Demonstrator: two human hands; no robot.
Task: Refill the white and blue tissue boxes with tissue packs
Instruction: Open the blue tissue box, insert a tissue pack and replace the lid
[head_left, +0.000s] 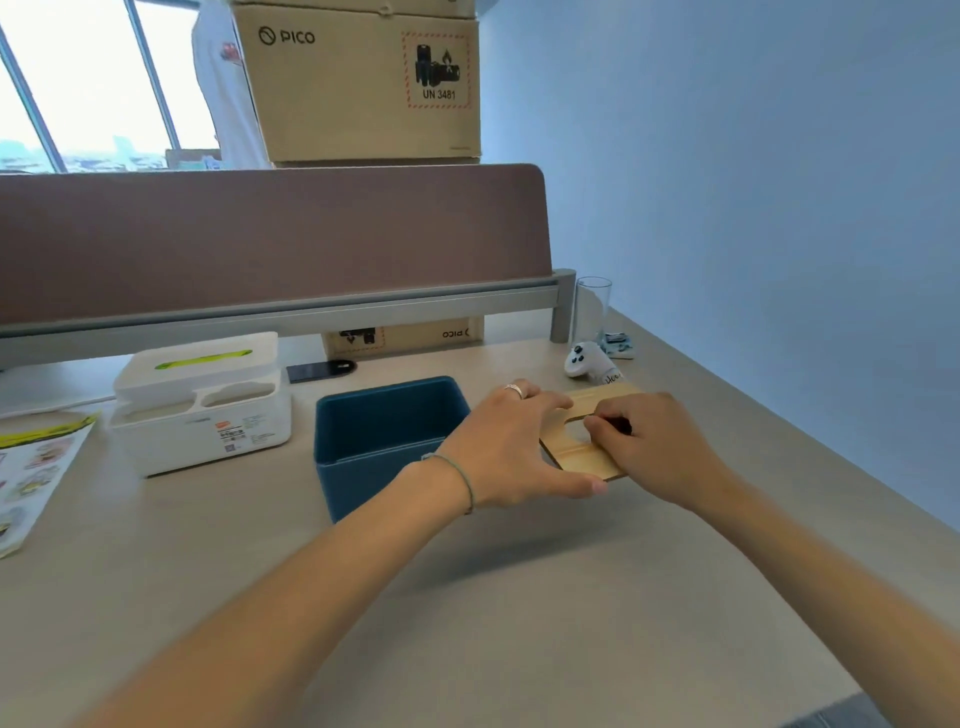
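The blue tissue box (384, 441) stands open and looks empty in the middle of the desk. Its wooden lid (582, 460), with a slot cut in it, lies flat on the desk just right of the box. My left hand (514, 447) spreads over the lid's left edge, thumb near its front corner. My right hand (654, 447) pinches the lid at the slot. The white tissue box (202, 410) sits to the left with its lid on; something green shows through its slot. A printed tissue pack (31, 467) lies at the far left edge.
A brown partition (260, 234) with a grey rail runs along the back of the desk (467, 597), with cardboard boxes (363, 83) stacked behind it. A drinking glass (589, 312), a white controller (587, 361) and a small dark phone (319, 370) lie near the back.
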